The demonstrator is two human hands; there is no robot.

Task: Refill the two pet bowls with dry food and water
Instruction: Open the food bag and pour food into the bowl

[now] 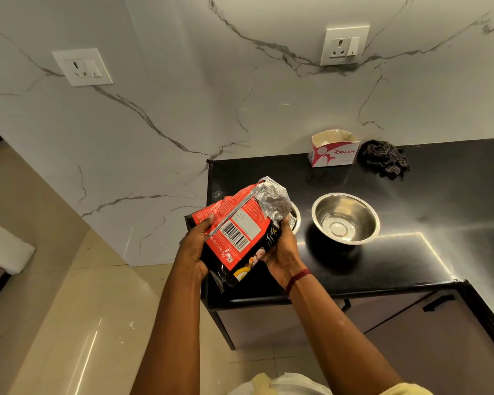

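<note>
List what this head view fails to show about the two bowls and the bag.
- Head view: the left bowl is mostly hidden behind the food bag, so its contents cannot be seen.
- Head view: glare on the steel of the right bowl makes it impossible to tell water from empty.
- Head view: the food bag's mouth faces away, so whether food is pouring is hidden.
- Head view: the small print is too small to read.

Black counter (439, 223), steel bowl (345, 218), second bowl (296, 218) partly hidden, carton (334, 152), dark cloth (384, 161)
</note>
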